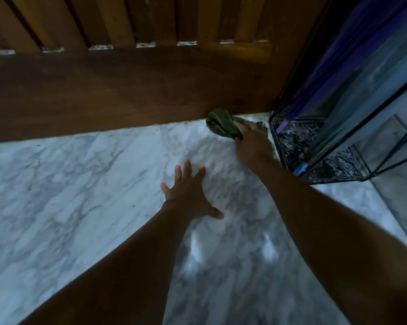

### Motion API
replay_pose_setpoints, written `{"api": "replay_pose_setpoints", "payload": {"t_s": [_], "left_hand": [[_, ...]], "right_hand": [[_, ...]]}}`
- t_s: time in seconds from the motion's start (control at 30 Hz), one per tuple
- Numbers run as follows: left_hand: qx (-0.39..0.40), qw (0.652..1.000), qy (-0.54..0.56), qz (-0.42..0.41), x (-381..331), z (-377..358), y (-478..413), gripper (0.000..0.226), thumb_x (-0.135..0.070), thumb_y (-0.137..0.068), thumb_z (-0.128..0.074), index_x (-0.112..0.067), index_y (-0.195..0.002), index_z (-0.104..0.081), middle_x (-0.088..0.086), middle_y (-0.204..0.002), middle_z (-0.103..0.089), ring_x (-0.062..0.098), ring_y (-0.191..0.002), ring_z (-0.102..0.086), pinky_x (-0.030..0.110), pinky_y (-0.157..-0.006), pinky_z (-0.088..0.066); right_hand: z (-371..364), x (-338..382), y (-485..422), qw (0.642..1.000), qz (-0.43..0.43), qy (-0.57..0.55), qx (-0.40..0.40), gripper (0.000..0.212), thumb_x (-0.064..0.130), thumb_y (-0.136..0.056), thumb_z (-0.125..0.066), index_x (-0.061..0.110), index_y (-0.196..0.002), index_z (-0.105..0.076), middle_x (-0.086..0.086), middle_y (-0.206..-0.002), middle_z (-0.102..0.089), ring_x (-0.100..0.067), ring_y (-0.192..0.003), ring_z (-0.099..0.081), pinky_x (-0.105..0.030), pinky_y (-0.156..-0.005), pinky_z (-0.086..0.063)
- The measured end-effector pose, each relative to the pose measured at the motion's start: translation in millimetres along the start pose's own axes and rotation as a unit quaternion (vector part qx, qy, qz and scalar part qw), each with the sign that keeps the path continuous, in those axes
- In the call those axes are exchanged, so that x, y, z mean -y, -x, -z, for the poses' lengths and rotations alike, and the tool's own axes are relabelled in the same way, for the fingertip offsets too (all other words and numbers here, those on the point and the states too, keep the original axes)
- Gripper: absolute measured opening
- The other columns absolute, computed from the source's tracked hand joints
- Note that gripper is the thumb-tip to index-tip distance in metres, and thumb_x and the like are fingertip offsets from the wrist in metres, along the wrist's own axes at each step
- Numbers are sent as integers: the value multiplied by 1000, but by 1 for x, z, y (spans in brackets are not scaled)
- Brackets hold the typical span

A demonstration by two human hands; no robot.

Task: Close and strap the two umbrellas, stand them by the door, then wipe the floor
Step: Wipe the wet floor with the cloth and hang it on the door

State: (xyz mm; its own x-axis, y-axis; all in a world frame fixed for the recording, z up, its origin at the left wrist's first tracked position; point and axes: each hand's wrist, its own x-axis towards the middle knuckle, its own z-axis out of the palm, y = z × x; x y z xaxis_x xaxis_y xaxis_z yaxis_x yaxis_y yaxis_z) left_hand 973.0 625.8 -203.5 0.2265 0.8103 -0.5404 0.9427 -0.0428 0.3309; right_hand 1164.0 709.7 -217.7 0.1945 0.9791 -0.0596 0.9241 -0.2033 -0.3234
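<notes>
My right hand [251, 139] holds a crumpled dark green cloth [221, 123] against the white marble floor [80, 184], right at the foot of the wooden door [127, 90]. My left hand [188, 191] lies flat on the floor with its fingers spread, nearer to me and to the left of the cloth. At the right edge a purple-blue strip [333, 66], perhaps umbrella fabric, leans in the corner behind a glass panel; I cannot tell what it is.
A black-framed glass panel [362, 113] stands at the right over a dark speckled stone sill [298, 141]. The door has vertical slats [118, 22] with gaps along its lower rail. The image is blurred.
</notes>
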Motion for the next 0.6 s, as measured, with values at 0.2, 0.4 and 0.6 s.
{"api": "replay_pose_setpoints", "payload": {"t_s": [0.2,0.4,0.6], "left_hand": [[1,1000,-4,14,-5,5,2,138,-64,-48,-85,-37,-154,-1,0,-161,22,25,-148,20,67,-113,-4],[2,999,-41,34,-21,11,3,130,-56,-49,-89,-29,-152,-16,9,-161,7,34,-149,7,68,-110,-18],[-43,993,-94,-50,-80,-13,31,80,-48,-79,-70,-25,-146,-34,8,-155,-12,29,-144,-14,52,-110,-28]], "right_hand": [[-24,-1,127,993,23,-41,-109,43,23,-90,-51,21,-132,-63,-13,-133,-62,-35,-119,-59,-45,-99,-48],[-16,-40,198,990,-6,-51,-132,44,27,-85,-54,23,-127,-66,-10,-130,-64,-32,-118,-62,-45,-97,-51],[28,-138,224,990,-16,-9,-139,45,26,-86,-62,24,-130,-63,-3,-132,-62,-27,-115,-61,-40,-92,-54]]}}
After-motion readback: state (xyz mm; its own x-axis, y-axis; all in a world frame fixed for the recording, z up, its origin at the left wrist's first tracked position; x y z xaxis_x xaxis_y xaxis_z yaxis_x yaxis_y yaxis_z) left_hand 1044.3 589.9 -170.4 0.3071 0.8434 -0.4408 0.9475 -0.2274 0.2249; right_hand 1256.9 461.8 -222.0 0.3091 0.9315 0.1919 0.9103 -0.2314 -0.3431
